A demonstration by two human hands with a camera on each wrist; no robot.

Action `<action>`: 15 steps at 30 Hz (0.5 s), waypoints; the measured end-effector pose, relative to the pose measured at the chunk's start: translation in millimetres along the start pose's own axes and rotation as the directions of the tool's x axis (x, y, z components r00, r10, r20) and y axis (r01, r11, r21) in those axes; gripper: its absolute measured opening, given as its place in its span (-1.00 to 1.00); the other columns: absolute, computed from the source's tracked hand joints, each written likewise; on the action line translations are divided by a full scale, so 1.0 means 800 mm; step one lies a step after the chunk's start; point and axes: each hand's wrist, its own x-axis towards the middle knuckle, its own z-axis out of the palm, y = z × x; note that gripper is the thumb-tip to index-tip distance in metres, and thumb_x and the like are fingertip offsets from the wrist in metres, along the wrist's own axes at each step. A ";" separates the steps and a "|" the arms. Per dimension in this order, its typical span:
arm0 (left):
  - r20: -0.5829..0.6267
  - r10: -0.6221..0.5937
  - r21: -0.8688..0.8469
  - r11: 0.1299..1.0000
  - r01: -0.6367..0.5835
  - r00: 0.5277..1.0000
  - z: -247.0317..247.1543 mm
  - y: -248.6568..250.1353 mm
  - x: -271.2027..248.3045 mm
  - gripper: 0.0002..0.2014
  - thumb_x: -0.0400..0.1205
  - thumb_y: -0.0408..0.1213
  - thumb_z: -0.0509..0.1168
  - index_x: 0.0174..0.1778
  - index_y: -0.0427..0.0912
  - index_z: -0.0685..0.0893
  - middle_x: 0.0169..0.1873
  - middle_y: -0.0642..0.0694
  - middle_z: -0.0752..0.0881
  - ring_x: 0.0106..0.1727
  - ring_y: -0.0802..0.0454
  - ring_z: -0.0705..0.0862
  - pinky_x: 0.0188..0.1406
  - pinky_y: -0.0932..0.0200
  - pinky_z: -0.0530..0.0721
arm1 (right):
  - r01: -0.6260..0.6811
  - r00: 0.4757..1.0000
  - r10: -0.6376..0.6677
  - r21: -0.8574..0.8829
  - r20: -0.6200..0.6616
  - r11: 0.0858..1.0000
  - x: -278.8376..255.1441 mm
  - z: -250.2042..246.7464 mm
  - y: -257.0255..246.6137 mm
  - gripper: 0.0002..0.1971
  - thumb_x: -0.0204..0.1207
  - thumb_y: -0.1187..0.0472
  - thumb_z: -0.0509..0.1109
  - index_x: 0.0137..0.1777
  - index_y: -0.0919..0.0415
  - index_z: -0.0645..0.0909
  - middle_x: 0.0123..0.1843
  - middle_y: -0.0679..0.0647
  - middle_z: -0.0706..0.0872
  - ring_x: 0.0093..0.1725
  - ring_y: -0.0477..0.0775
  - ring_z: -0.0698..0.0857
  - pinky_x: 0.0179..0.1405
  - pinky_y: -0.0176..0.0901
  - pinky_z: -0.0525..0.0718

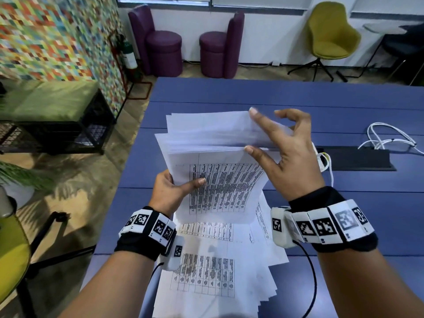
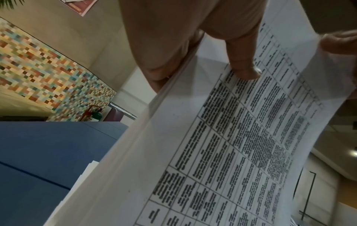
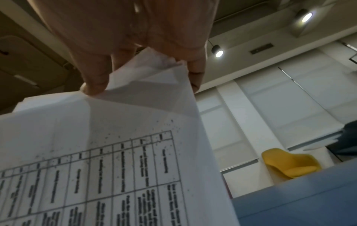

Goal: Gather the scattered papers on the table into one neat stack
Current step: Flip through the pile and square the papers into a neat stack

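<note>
Two hands on one thick bundle of white printed table sheets (image 1: 218, 175), raised above the blue tabletop (image 1: 344, 203). Left hand (image 1: 171, 191) gripping the bundle's lower left edge, thumb across the print; right hand (image 1: 284, 152) pinching its upper right corner, fingers spread. More loose white printed sheets (image 1: 215, 271) fanned flat below, on the near tabletop.

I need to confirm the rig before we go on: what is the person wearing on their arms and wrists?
Both forearms are bare, no sleeves. Each wrist has a black wristband ringed with white blocks printed with black square code markers. A white camera box sits on the inner side of each wrist, with a thin black cable trailing from it. The hands wear no gloves.
</note>
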 end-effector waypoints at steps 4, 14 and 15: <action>-0.002 0.006 -0.031 1.000 -0.006 1.000 -0.002 0.000 0.000 -0.78 0.37 -0.62 0.51 -0.14 -0.32 0.73 -0.29 -0.01 0.85 -0.22 0.14 0.82 -0.20 0.34 0.71 | 0.007 0.999 -0.002 -0.092 0.052 0.996 0.007 -0.003 -0.002 -0.58 0.67 -0.13 0.07 0.51 -0.23 0.39 -0.02 -0.04 0.49 -0.03 0.11 0.51 -0.03 0.16 0.58; 0.018 -0.011 -0.056 0.998 0.012 1.000 -0.003 0.006 -0.007 -0.77 0.41 -0.60 0.48 -0.07 -0.28 0.75 -0.19 -0.06 0.86 -0.12 0.05 0.82 -0.10 0.24 0.75 | 0.155 0.925 0.014 -0.412 0.380 0.898 0.028 0.001 -0.047 -0.21 0.44 -0.53 -0.23 0.63 -0.22 0.09 0.46 -0.17 0.45 0.54 -0.02 0.33 0.39 0.70 -0.03; 0.025 -0.002 -0.059 0.998 0.004 1.000 -0.003 0.007 -0.008 -0.77 0.42 -0.61 0.47 -0.09 -0.25 0.75 -0.22 -0.05 0.86 -0.14 0.07 0.82 -0.11 0.25 0.75 | 0.164 0.929 -0.009 -0.390 0.370 0.906 0.028 0.003 -0.052 -0.18 0.42 -0.55 -0.21 0.64 -0.18 0.08 0.49 -0.15 0.43 0.54 -0.02 0.33 0.40 0.70 -0.04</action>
